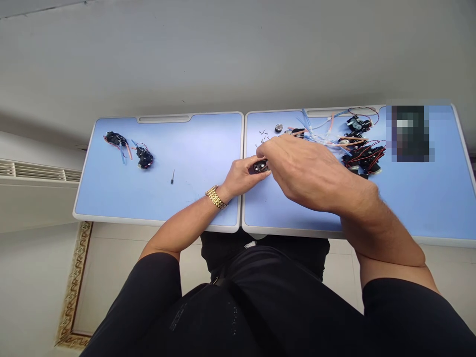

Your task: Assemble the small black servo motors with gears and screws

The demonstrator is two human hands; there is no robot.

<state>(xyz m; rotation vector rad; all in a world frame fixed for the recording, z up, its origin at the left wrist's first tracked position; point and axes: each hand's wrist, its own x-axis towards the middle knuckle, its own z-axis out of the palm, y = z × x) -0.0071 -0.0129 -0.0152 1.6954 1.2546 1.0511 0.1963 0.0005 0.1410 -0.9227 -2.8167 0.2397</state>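
Black servo (259,167), pinched by left hand (240,177), right hand (303,171), two servos (144,157) leftward

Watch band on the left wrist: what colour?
The watch band is gold, with a metal link pattern; it shows best in the head view.

Figure: no legible text, label or brand is being shown; small pale print (178,316) on the black garment (260,307) at six o'clock is being lost to blur.
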